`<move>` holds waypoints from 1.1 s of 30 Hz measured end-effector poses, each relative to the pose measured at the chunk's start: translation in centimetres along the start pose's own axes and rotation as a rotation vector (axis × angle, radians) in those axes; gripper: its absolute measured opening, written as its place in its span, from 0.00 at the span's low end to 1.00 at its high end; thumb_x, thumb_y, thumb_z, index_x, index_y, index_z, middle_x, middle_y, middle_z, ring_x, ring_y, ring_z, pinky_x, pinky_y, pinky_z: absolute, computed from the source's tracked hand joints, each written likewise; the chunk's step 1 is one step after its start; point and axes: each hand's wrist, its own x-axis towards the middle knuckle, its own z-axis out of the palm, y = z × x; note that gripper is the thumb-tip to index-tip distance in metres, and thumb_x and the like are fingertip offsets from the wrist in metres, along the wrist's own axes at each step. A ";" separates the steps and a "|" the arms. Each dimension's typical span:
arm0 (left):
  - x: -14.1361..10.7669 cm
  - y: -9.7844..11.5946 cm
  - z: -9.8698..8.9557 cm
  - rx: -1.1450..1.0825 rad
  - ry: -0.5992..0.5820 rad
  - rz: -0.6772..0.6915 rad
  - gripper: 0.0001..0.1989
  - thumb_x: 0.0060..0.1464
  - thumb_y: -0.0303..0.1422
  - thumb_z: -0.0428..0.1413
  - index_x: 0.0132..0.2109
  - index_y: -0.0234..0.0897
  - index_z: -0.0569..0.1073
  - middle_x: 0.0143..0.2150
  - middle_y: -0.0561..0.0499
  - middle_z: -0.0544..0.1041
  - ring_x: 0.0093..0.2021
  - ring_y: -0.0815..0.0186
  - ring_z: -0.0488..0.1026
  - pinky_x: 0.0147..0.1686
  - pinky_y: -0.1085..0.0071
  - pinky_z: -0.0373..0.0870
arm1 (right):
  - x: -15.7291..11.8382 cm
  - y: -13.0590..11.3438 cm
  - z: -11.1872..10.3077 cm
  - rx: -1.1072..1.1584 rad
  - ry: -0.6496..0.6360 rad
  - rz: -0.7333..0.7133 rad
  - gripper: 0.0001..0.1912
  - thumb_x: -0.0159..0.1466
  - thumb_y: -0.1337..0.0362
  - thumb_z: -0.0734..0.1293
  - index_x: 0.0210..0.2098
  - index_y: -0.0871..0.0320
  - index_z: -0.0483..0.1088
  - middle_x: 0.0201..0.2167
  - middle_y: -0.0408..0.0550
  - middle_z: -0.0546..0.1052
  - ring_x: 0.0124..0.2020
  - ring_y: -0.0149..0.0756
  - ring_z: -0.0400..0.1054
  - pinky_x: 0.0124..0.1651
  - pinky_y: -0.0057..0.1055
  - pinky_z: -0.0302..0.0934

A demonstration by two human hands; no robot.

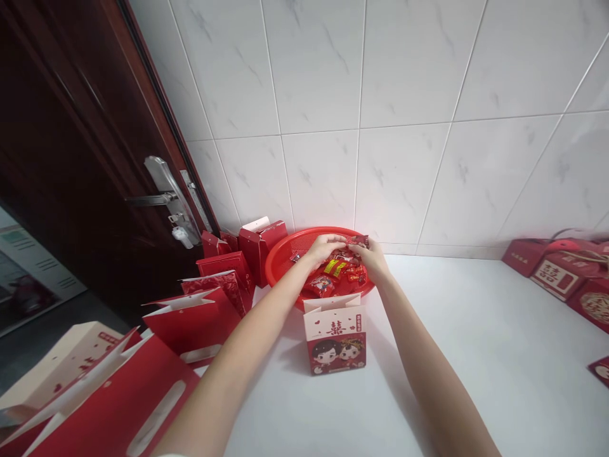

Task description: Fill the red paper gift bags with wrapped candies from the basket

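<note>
A red plastic basket [280, 270] stands against the wall with red and yellow wrapped candies [335, 268] inside. Both hands are over its far right part. My left hand [328, 246] reaches in from the left, its fingers bent together near a dark red wrapped candy [360, 240]. From the right, my right hand [372, 257] has its fingers closed around that candy. What my left fingers hold, if anything, is hidden. In front of the basket a small red and white box [337, 343] with two cartoon figures stands upright, its top open.
Red bags and boxes [200, 324] line the left side of the white table [457, 343]. Closed red gift boxes [556, 279] stand at the far right. A tiled wall [318, 178] rises behind, and a dark door [95, 127] with a metal handle is at the left.
</note>
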 end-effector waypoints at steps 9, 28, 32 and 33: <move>0.5 -0.4 -0.4 -0.073 -0.074 0.108 0.10 0.46 0.19 0.65 0.37 0.33 0.79 0.35 0.49 0.82 0.36 0.64 0.78 0.44 0.63 0.75 | -0.8 -0.9 0.2 0.066 -0.077 0.075 0.08 0.52 0.73 0.74 0.30 0.58 0.74 0.27 0.45 0.80 0.28 0.36 0.76 0.38 0.33 0.75; 1.2 0.0 -0.8 -0.147 0.123 -0.031 0.11 0.52 0.30 0.51 0.35 0.35 0.79 0.33 0.47 0.82 0.30 0.67 0.73 0.33 0.73 0.68 | -0.7 -0.3 0.0 -0.108 -0.086 0.009 0.15 0.54 0.56 0.76 0.27 0.57 0.69 0.21 0.41 0.74 0.18 0.27 0.61 0.20 0.27 0.56; 1.2 0.1 -0.9 -0.165 0.117 0.017 0.14 0.42 0.22 0.50 0.34 0.35 0.77 0.30 0.48 0.80 0.30 0.68 0.72 0.35 0.73 0.68 | -0.7 -0.4 0.4 -0.118 -0.070 0.045 0.10 0.61 0.58 0.72 0.29 0.56 0.71 0.29 0.46 0.80 0.28 0.35 0.74 0.29 0.30 0.68; 1.2 0.0 -0.9 -0.170 0.103 0.020 0.15 0.39 0.21 0.50 0.35 0.34 0.77 0.31 0.49 0.80 0.30 0.68 0.73 0.36 0.72 0.68 | -0.8 -0.4 0.4 -0.113 -0.080 0.038 0.09 0.62 0.59 0.72 0.29 0.57 0.73 0.31 0.47 0.80 0.32 0.37 0.76 0.34 0.30 0.70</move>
